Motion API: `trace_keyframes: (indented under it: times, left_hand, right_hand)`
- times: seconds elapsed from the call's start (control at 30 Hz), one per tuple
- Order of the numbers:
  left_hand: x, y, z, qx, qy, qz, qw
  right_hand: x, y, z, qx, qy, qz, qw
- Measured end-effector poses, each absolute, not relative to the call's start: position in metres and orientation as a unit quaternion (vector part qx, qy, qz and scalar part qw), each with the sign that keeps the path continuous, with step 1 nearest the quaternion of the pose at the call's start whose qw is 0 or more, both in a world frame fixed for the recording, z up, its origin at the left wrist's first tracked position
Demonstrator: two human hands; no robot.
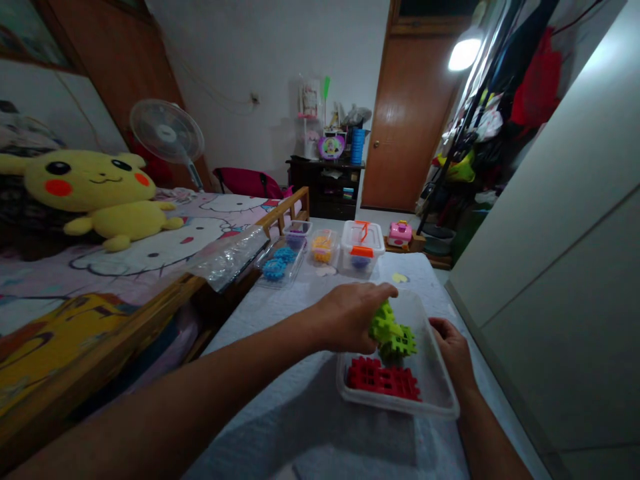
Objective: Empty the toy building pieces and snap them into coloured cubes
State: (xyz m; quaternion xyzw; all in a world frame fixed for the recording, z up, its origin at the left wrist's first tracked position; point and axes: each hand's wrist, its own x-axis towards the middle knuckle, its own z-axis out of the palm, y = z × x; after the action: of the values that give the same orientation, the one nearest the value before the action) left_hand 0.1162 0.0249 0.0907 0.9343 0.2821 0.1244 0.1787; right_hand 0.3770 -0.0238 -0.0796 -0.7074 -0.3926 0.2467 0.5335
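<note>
My left hand (350, 317) grips some yellow-green plastic building blocks (395, 333) with notched edges, held over a clear plastic box (435, 380). Red notched blocks (383, 379) lie together at the near end of that box. On the box's right rim rests my right hand (453, 350), its fingers curled over the edge. The left palm faces down, so part of the green blocks is hidden behind it.
Further along the cloth-covered table (240, 373) stand a box of blue pieces (280, 263), a container of yellow pieces (323, 247) and a lidded box with orange clasps (362, 247). A wooden bed rail (150, 310) runs along the left, a pale cabinet (560, 267) along the right.
</note>
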Motion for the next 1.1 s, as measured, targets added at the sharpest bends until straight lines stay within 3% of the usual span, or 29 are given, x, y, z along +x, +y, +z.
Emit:
trace_keyframes:
  times: [0.23, 0.47, 1.1]
  left_hand:
    - [0.158, 0.043, 0.057, 0.961, 0.269, -0.049, 0.042]
    - [0.177, 0.042, 0.046, 0.946, 0.259, -0.193, 0.041]
    - [0.189, 0.057, 0.006, 0.922, 0.295, -0.230, 0.103]
  right_hand:
    - [0.378, -0.022, -0.080, -0.702, -0.390, 0.244, 0.544]
    - [0.378, -0.021, -0.080, -0.708, -0.387, 0.257, 0.532]
    - [0.379, -0.022, -0.079, -0.717, -0.396, 0.234, 0.524]
